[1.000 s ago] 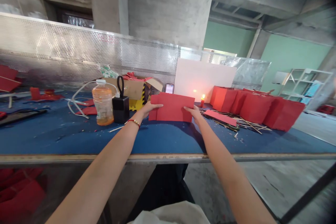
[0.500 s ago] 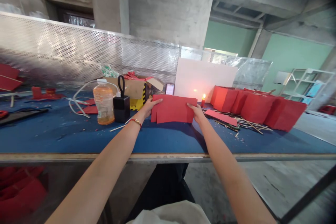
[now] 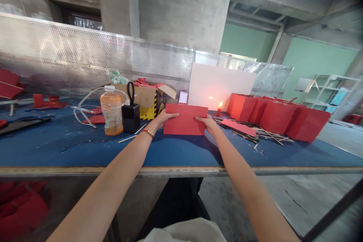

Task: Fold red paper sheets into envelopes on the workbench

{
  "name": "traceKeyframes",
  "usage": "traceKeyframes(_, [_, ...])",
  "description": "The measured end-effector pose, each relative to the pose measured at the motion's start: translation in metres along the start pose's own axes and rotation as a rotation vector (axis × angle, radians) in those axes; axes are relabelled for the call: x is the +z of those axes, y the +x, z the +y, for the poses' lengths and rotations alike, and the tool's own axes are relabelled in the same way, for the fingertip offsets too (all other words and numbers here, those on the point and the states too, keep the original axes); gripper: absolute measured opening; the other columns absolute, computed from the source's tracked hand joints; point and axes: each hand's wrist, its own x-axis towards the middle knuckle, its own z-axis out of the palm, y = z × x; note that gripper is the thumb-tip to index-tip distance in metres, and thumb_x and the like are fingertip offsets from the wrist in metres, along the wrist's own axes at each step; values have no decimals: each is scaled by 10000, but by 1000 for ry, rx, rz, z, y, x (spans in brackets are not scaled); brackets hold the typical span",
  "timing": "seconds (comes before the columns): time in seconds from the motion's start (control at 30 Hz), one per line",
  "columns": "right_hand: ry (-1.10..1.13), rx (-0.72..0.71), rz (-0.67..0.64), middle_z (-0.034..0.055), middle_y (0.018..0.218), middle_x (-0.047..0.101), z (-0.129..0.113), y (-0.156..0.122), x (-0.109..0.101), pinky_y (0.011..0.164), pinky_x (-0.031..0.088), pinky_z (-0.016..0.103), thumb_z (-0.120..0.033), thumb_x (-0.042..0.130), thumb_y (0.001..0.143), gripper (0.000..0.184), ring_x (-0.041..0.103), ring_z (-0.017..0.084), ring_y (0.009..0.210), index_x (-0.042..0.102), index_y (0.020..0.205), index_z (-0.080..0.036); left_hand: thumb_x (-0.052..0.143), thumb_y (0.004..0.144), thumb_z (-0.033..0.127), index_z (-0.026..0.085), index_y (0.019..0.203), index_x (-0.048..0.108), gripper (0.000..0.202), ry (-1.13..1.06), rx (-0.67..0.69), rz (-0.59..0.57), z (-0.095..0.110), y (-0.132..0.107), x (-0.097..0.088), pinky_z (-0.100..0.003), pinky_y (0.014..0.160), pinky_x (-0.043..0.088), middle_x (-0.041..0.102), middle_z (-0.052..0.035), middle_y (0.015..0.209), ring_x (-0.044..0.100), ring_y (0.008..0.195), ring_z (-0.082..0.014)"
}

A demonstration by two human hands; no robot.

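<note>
A red rectangular sheet of paper or card (image 3: 185, 123) stands upright over the blue tabletop, its long side level. My left hand (image 3: 165, 117) grips its left edge, thumb lying across the front and fingers hidden behind. My right hand (image 3: 206, 121) closes on its right edge in the same way, thumb in front. Whether one sheet or more is held cannot be told from the front. Behind and to the right burns a red candle (image 3: 219, 109), a short way from my right hand.
Left of my hands are a black power bank (image 3: 131, 117), a bottle of orange drink (image 3: 111, 111) and a cardboard box (image 3: 144, 96). A phone (image 3: 183, 97) leans at the back. On the right are thin sticks (image 3: 273, 136), a red strip (image 3: 239, 127) and red paper bags (image 3: 278, 115).
The red pieces, offset sideways before, now line up as one even rectangle. My right hand has moved slightly left and its thumb reaches further over the front.
</note>
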Motion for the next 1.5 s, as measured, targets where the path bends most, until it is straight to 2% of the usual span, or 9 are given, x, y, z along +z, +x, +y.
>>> traceKeyframes(0.2, [56, -57, 95, 28, 837, 749, -3, 1, 1, 784, 583, 363, -276, 879, 517, 392, 712, 229, 792, 693, 852, -191, 906, 515, 380, 147, 930, 708, 516, -61, 66, 6, 4, -1, 7, -370, 842, 567, 758, -87, 909, 715, 814, -224])
traceKeyframes(0.63, [33, -33, 70, 14, 719, 730, -7, -1, 5, 770, 586, 387, -228, 884, 419, 398, 712, 256, 776, 677, 757, -195, 924, 478, 335, 161, 957, 706, 554, 22, 28, -23, 4, -5, 5, -421, 825, 575, 762, -94, 935, 722, 828, -267])
traceKeyframes(0.8, [47, -99, 97, 14, 805, 749, -8, -1, 6, 770, 585, 385, -255, 879, 431, 406, 710, 254, 810, 685, 785, -207, 909, 514, 365, 149, 958, 712, 532, -25, 80, -14, 3, -3, 6, -418, 859, 567, 760, -102, 950, 721, 871, -268])
traceKeyframes(0.97, [6, -11, 102, 36, 773, 742, -5, 0, 6, 753, 582, 384, -238, 883, 397, 421, 711, 266, 818, 683, 765, -195, 930, 463, 301, 156, 986, 702, 588, 4, 46, -25, -2, -1, 3, -430, 867, 564, 761, -97, 946, 721, 862, -264])
traceKeyframes(1.07, [22, -73, 118, 23, 768, 742, -4, 2, 6, 746, 578, 369, -255, 884, 417, 410, 711, 251, 798, 683, 770, -197, 917, 500, 331, 159, 996, 695, 569, -30, 91, -5, -1, -2, 6, -429, 867, 561, 760, -94, 954, 721, 848, -253])
traceKeyframes(1.17, [9, -52, 132, 11, 757, 743, -3, 3, 5, 705, 577, 350, -253, 883, 412, 428, 707, 231, 731, 692, 791, -201, 910, 513, 333, 156, 991, 706, 549, -12, 28, -23, 1, -5, 7, -441, 880, 552, 759, -107, 957, 720, 863, -262])
traceKeyframes(1.27, [-16, 2, 147, -2, 711, 733, -3, 3, 4, 685, 574, 339, -234, 875, 402, 403, 701, 220, 692, 685, 756, -202, 938, 423, 248, 138, 972, 717, 602, 75, -59, -41, 2, -5, 5, -471, 923, 527, 756, -134, 978, 710, 926, -294])
traceKeyframes(1.4, [28, -83, 166, -2, 751, 739, -5, 3, 5, 712, 574, 346, -223, 861, 427, 393, 705, 223, 727, 680, 776, -211, 937, 422, 263, 150, 964, 724, 593, 76, 0, -44, 2, -4, 0, -472, 940, 516, 755, -128, 996, 705, 948, -299])
traceKeyframes(1.5, [-7, -48, 180, 5, 728, 733, -5, 2, 6, 708, 570, 346, -223, 856, 436, 384, 708, 235, 752, 680, 776, -207, 940, 411, 263, 151, 950, 730, 589, 92, -42, -83, -1, -2, -4, -476, 948, 511, 757, -128, 977, 708, 939, -297])
